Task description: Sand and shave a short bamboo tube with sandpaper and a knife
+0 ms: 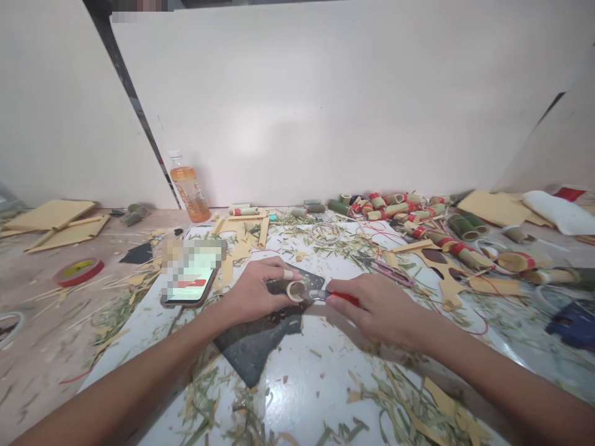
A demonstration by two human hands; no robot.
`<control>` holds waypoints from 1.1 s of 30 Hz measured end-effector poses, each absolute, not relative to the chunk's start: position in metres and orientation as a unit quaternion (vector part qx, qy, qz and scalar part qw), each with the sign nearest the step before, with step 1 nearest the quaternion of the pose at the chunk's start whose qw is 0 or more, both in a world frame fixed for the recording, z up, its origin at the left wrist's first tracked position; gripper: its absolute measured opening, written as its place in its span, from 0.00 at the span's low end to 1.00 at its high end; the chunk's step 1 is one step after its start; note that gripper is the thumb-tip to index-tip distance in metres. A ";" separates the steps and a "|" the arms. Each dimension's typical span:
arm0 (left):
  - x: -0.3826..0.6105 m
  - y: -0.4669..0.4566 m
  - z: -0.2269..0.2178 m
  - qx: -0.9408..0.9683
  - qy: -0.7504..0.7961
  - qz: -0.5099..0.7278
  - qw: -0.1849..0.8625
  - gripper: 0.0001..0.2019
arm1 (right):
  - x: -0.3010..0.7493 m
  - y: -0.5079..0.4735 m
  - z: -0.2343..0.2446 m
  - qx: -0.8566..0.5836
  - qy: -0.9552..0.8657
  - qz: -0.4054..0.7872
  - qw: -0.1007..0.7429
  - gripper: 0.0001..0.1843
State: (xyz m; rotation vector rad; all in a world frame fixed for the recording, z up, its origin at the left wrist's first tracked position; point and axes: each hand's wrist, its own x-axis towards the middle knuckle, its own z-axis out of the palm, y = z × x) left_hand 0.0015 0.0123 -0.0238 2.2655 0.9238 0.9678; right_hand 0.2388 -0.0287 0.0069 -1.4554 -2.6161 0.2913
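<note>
My left hand [258, 290] is closed around a short bamboo tube [292, 289], holding it over a dark cutting mat [255, 347]. My right hand [372, 306] grips a red-handled knife [341, 298], and its metal blade touches the open end of the tube. Both hands meet at the middle of the white board [307, 384].
A phone [190, 282] lies left of my hands. An orange drink bottle [188, 189] stands at the back. Bamboo pieces wrapped in red tape [409, 214] pile at the back right with cardboard cut-outs [446, 272]. A red tape roll [78, 271] sits far left. Shavings litter everything.
</note>
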 end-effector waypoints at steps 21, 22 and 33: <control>0.001 0.012 -0.023 0.827 0.345 0.341 0.285 0.13 | 0.241 -0.029 0.011 -0.465 -0.883 0.035 0.055 0.17; 0.002 0.012 -0.023 0.826 0.347 0.340 0.285 0.13 | 0.241 -0.029 0.010 -0.464 -0.884 0.020 0.052 0.16; -0.007 0.020 -0.018 0.746 0.367 0.322 0.453 0.14 | 0.255 -0.025 0.019 -0.485 -0.847 0.112 0.188 0.25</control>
